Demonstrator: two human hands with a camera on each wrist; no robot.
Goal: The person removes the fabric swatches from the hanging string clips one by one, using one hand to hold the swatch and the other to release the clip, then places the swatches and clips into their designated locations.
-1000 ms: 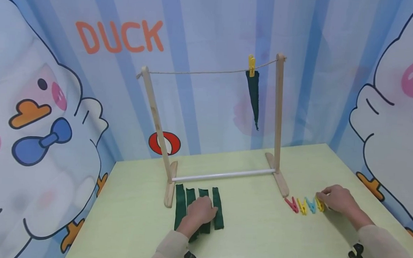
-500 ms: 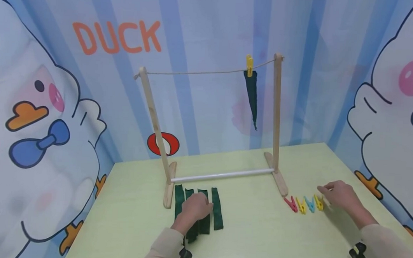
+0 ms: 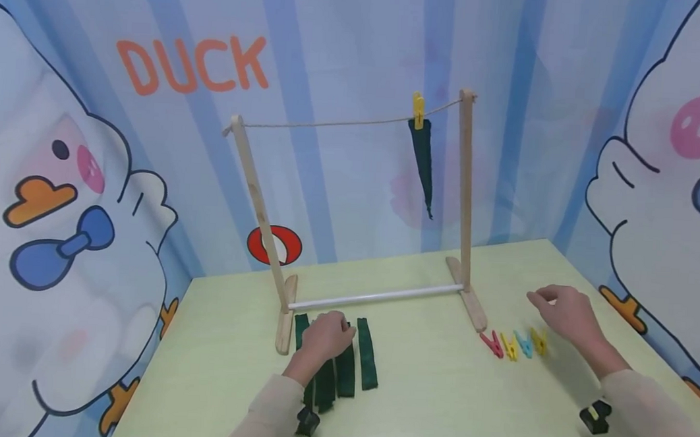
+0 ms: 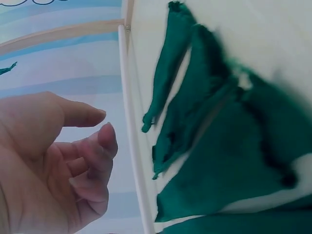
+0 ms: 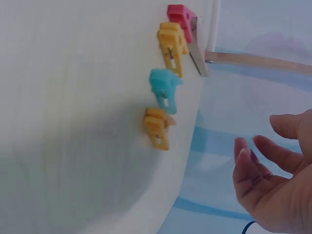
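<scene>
My left hand hovers over several dark green cloth strips laid side by side on the table, hiding part of them. In the left wrist view, the thumb and loosely bent fingers of this hand have nothing between them; the green cloth lies apart from it. My right hand is raised behind a row of small clothespins: a red one, a yellow one, a blue one and another yellow one. Relaxed and holding nothing, that hand appears in the right wrist view.
A wooden stand with a white bottom bar carries a string between its posts. From the string hangs a green cloth, clipped by a yellow clothespin. A duck-print curtain rises behind the table.
My right hand has left the yellow clothespin at the row's end and risen away, with nothing in it. My left hand has lifted a little off the strips and shifted slightly left.
</scene>
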